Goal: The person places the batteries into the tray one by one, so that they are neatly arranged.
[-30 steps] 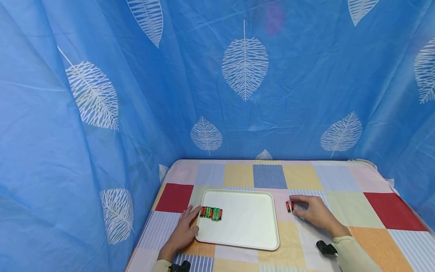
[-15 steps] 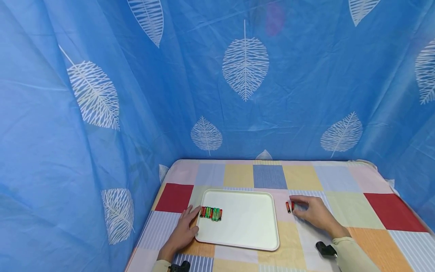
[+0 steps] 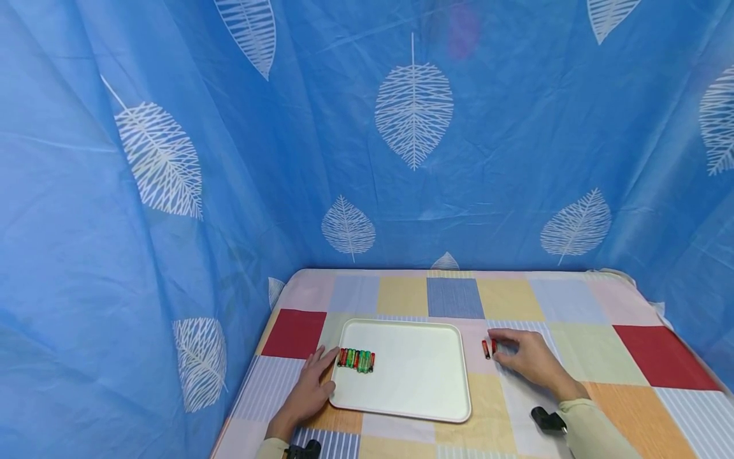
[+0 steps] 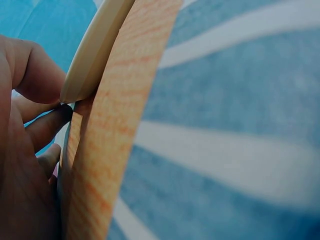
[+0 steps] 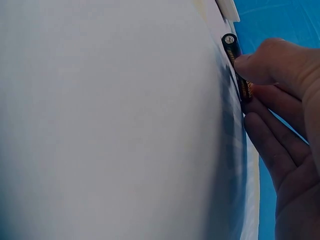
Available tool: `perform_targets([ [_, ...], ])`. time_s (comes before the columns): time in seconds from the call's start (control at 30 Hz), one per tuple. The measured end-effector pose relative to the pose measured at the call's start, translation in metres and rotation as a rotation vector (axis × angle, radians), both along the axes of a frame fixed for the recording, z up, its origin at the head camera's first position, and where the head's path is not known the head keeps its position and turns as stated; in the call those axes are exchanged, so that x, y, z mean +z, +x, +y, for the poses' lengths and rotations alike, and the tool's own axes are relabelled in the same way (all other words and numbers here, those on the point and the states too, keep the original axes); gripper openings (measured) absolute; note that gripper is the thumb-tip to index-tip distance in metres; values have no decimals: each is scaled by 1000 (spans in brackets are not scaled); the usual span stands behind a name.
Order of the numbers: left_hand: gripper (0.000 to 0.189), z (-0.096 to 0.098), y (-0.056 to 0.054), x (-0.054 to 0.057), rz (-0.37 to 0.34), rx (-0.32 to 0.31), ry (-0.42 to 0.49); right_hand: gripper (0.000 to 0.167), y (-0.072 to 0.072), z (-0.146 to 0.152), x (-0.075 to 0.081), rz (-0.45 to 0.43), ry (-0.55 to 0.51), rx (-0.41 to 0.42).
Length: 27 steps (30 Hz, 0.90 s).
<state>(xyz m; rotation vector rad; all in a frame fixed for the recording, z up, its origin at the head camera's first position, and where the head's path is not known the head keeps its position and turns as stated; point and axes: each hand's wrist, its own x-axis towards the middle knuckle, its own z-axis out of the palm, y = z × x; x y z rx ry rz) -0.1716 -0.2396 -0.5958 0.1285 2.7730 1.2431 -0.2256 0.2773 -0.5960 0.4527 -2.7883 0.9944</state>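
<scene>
A cream tray [image 3: 410, 382] lies on the table and bears a row of several red and green batteries [image 3: 357, 359] side by side near its left edge. My left hand [image 3: 308, 389] rests along that edge with loosely extended fingers. In the left wrist view its thumb [image 4: 42, 80] touches the tray rim [image 4: 87, 60]. Right of the tray, my right hand [image 3: 530, 356] pinches a battery [image 5: 231, 50] between thumb and fingers, low at the cloth. One red-and-black battery [image 3: 485, 349] lies just left of these fingertips. The hand partly hides what lies under it.
The table wears a patchwork cloth [image 3: 401, 296] of coloured squares. Blue curtains [image 3: 493, 146] with white leaf prints hang behind it and at both sides. A black wrist camera [image 3: 548, 421] sits by the right sleeve, and another [image 3: 304, 449] by the left.
</scene>
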Motion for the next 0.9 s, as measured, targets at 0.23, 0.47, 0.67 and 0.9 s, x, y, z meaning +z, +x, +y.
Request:
perform_targets([
  [0.23, 81, 1, 1, 0, -6, 11, -9, 46, 5, 5, 6, -25, 5, -30],
  [0.47, 80, 1, 0, 0, -3, 14, -17, 46, 12, 7, 15, -83, -38, -44],
  [0.67, 80, 0, 0, 0, 8, 0, -8, 44, 17, 6, 20, -87, -67, -41],
  [0.9, 80, 0, 0, 1, 10, -11, 2, 44, 25, -1, 21, -56, -117, -14],
])
